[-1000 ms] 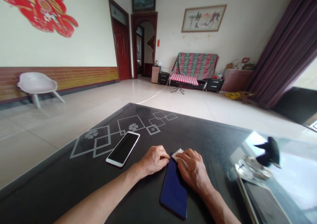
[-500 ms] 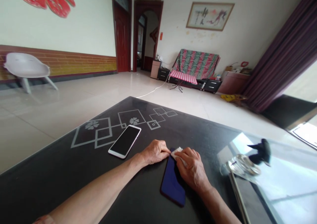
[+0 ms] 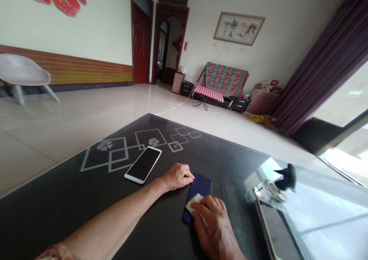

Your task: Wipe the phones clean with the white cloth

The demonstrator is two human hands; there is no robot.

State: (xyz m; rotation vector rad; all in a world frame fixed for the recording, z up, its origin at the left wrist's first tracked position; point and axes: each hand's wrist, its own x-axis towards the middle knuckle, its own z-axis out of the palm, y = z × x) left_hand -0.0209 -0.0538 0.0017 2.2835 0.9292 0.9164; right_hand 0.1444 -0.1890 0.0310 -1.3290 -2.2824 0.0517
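A smartphone with a blue-violet screen lies flat on the dark table in front of me. My left hand is closed, its thumb and finger at the phone's upper left edge. In my right hand is a crumpled white tissue, pressed onto the lower half of the screen. The hand covers the phone's lower right part. Left of my hands, a second smartphone with a white frame and black screen lies face up, touched by neither hand.
The black table carries grey square and flower patterns. To the right stands a clear spray bottle with a black nozzle, beside a flat dark tablet-like object. A white chair stands at the far left.
My right hand has slid the tissue from the phone's top end down towards its lower end, uncovering the upper part. My left hand stays at the phone's edge. The view has shifted slightly.
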